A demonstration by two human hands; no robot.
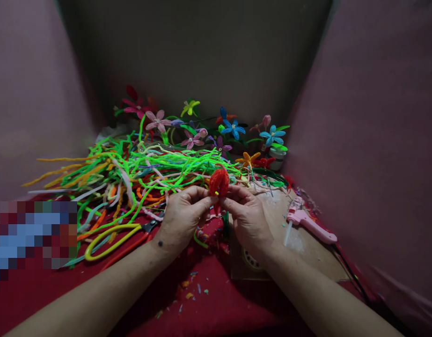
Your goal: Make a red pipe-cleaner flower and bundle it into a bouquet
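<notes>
At the left of the frame, metal scissors with one yellow and one red handle (150, 226) lie just beside the wrist of the bare left hand (184, 213). That hand pinches thumb to finger on the lower left edge of a red, rounded bud of fuzzy pipe cleaner (220, 179). The bud sits at the centre of the frame, between the hands, rising above the fingertips, its longer axis roughly upright, across the line joining the grips; neither hand is plainly nearer. Right of centre, the bare right hand (250, 214) pinches its lower right edge. Farther right, a pink plastic glue gun (311, 223) rests on brown cardboard (323, 262), well apart from the fingertips.
</notes>
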